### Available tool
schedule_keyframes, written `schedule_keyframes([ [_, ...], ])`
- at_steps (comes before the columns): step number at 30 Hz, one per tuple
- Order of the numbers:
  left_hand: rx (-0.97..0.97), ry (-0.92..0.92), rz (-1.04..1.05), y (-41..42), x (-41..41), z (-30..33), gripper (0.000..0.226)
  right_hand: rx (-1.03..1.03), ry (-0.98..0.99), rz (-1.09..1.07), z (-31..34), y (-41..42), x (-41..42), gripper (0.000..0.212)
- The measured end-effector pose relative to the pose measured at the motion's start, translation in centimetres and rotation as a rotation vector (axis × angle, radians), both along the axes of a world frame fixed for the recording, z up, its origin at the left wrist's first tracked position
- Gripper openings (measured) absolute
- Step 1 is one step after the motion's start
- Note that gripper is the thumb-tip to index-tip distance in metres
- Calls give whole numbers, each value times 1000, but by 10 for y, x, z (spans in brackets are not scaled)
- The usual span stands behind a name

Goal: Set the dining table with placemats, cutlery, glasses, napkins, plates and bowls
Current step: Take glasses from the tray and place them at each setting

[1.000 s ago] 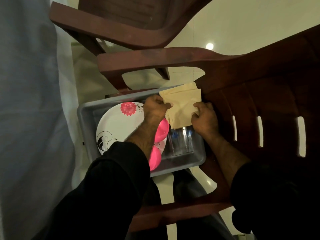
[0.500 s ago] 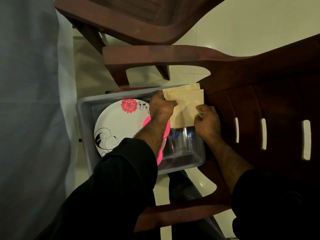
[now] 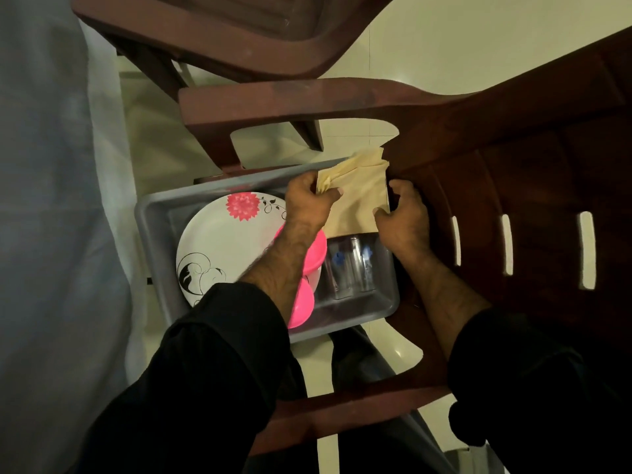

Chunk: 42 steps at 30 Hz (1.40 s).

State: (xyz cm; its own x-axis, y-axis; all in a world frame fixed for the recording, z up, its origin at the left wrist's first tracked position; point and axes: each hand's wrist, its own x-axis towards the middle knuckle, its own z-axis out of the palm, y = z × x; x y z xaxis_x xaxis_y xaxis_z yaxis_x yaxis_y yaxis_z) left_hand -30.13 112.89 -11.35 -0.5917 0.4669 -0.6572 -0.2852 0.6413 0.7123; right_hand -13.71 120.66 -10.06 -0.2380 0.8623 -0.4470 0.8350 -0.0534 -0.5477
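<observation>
A grey tub (image 3: 154, 227) sits on the seat of a brown plastic chair. In it lie a white plate (image 3: 219, 248) with a pink flower, pink bowls (image 3: 302, 302) and clear glasses (image 3: 349, 268). Folded beige napkins (image 3: 359, 196) stand at the tub's far right corner. My left hand (image 3: 307, 200) pinches the napkins' top left edge, which is bunched up. My right hand (image 3: 403, 220) holds their right side by the tub wall.
The brown chair's armrest (image 3: 294, 100) crosses just beyond the tub, and its slotted backrest (image 3: 513, 234) rises at the right. A second brown chair (image 3: 239, 35) stands behind. A grey-blue cloth (image 3: 51, 200) hangs along the left. Pale floor tiles show below.
My left hand has gathered and bunched the napkins' top left edge. My right hand has slid a little down their right side. The view has shifted slightly.
</observation>
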Motion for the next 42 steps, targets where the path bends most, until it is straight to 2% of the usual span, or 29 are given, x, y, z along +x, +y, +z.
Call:
schedule_keyframes([
  [4,192,-135,-37,-6,-9,15,45,-99,130,-119,7,6,-6,74],
  [7,309,-272,-67,-16,-25,32,53,-211,315,-137,17,11,-17,84],
  [9,346,-343,-46,-28,-42,44,53,-342,483,-151,25,12,-29,80],
  [12,330,-386,31,-51,-70,56,41,-509,634,-120,40,8,-51,57],
  [15,289,-351,155,-82,-98,62,39,-573,638,8,53,-10,-78,43],
  [20,254,-208,241,-151,-128,64,43,-562,576,177,65,-62,-125,44],
  [22,294,-250,274,-180,-131,63,39,-598,594,204,65,-83,-138,39],
  [24,324,-357,312,-208,-132,61,45,-679,603,164,66,-100,-148,29],
  [26,306,-442,348,-231,-133,54,54,-677,540,152,60,-115,-154,21],
  [27,265,-444,360,-239,-133,51,55,-612,455,179,52,-121,-156,20],
  [30,95,-297,377,-249,-132,42,46,-509,274,230,30,-134,-157,22],
  [35,-8,-25,309,-259,-141,28,42,-334,107,390,18,-145,-168,30],
  [38,-178,305,134,-257,-140,31,41,-184,6,500,20,-147,-172,38],
  [40,-257,537,21,-251,-136,39,36,-85,7,516,23,-145,-172,35],
  [42,-290,655,-12,-243,-133,44,36,-35,7,490,27,-139,-167,27],
])
